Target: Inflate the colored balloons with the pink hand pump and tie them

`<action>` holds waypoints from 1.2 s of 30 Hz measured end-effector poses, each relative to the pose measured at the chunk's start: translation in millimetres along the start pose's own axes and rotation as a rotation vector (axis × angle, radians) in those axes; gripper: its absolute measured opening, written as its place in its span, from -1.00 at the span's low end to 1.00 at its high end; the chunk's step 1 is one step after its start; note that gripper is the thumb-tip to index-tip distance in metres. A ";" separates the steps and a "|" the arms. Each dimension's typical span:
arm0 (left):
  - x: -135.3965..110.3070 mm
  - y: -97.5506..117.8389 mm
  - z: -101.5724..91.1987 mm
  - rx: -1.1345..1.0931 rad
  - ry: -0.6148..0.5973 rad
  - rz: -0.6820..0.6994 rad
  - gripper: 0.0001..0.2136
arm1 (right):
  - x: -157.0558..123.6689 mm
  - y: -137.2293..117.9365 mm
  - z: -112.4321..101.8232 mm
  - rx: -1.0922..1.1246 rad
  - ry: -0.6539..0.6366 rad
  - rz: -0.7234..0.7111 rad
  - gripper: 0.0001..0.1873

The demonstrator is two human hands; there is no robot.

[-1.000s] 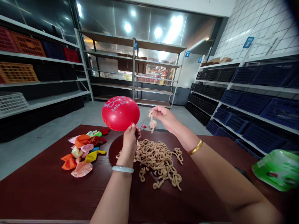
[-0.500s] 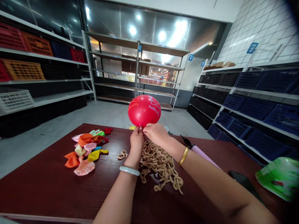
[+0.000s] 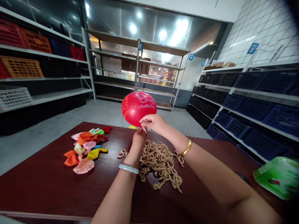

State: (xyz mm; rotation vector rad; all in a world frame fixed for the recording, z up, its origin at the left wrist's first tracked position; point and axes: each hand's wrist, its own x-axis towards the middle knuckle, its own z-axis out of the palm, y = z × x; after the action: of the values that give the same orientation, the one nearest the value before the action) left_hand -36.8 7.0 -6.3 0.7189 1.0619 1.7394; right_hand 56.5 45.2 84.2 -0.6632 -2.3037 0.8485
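An inflated red balloon with "hello kitty" lettering stands above the far edge of the table, its neck pointing down toward me. My left hand is closed, pinching the neck from below. Just above it, my right hand is closed too, thumb and fingers pinched at the neck against the balloon's underside. The neck itself is mostly hidden by the fingers. Beneath my hands lies a heap of tan, curly, cord-like strands. Several uninflated balloons in mixed colours are spread to the left.
The dark red-brown table carries a green plastic pack at right. A small tan strand lies apart beside my left wrist. Something yellow shows behind the table's far edge. Shelves with crates line both sides.
The balloon has turned and shifted a little left and up. My right hand has moved up and left along the neck, its forearm now covering the lavender object. My left hand keeps its pinch.
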 end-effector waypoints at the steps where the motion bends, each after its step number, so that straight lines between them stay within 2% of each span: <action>1: -2.5 -0.8 1.4 -0.004 -0.017 -0.011 -0.79 | 3.5 -3.1 1.9 0.115 -0.032 0.020 -0.82; 4: -11.5 -0.8 3.4 -0.044 -0.080 -0.041 -0.79 | 8.7 -12.9 3.7 0.360 -0.119 -0.006 -0.74; 6: -15.9 0.8 3.6 -0.073 -0.119 -0.059 -0.76 | 5.5 -14.0 0.7 0.427 -0.105 0.005 -0.78; 7: -17.2 1.9 3.7 -0.084 -0.134 -0.068 -0.75 | 1.6 -11.4 -1.5 0.423 -0.083 0.047 -0.81; 9: -18.3 4.2 4.1 -0.102 -0.150 -0.083 -0.74 | -9.7 0.8 -6.1 0.356 -0.049 0.180 -0.74; 11: -19.2 6.9 5.0 -0.117 -0.155 -0.093 -0.74 | -23.1 19.5 -8.2 0.271 -0.058 0.312 -0.67; 12: -20.1 8.5 5.7 -0.134 -0.167 -0.098 -0.74 | -29.2 29.3 -7.4 0.297 -0.065 0.368 -0.68; 15: -24.8 14.9 8.0 -0.223 -0.244 -0.127 -0.75 | -38.9 52.1 4.2 0.431 -0.040 0.420 -0.75; 18: -30.1 22.5 9.6 -0.322 -0.314 -0.155 -0.77 | -32.7 59.8 25.9 0.566 -0.026 0.403 -0.84; 23: -31.0 30.5 5.5 -0.535 -0.395 -0.246 -0.76 | -10.3 60.0 52.3 0.828 -0.166 0.400 -0.63; 27: -28.1 34.4 -2.2 -0.628 -0.423 -0.348 -0.83 | -3.7 62.6 54.2 0.952 -0.219 0.421 -0.75; 29: -26.7 36.5 -6.1 -0.639 -0.420 -0.367 -0.81 | -5.4 63.2 50.0 0.972 -0.186 0.426 -0.83; 32: -23.4 37.5 -11.2 -0.625 -0.407 -0.365 -0.85 | -11.7 60.8 37.8 0.979 -0.095 0.416 -0.78; 36: -17.8 31.2 -12.0 -0.495 -0.308 -0.257 -0.83 | -21.7 50.3 20.3 0.849 0.091 0.374 -0.75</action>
State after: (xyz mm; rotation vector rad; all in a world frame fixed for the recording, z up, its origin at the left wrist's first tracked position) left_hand -52.8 -19.1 16.0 0.4883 0.4601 1.5210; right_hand 70.3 57.4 28.8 -0.7062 -1.5185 1.7687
